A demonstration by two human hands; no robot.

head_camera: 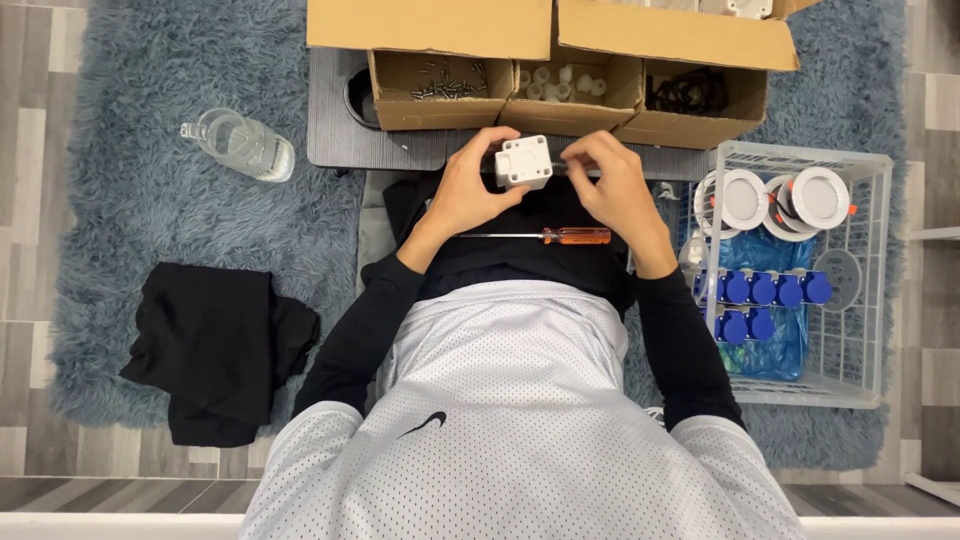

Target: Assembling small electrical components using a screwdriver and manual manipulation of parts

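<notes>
The left hand closes around the small white square plastic box, holding it above the lap, in front of the brown cardboard tray with three compartments. The right hand pinches with its fingertips at the right side of the box; what it pinches is too small to tell. I judge a steady left grip and a fine, straight pinch matter here. The orange-handled screwdriver lies on the lap just below both hands. The white wire basket stands at the right.
</notes>
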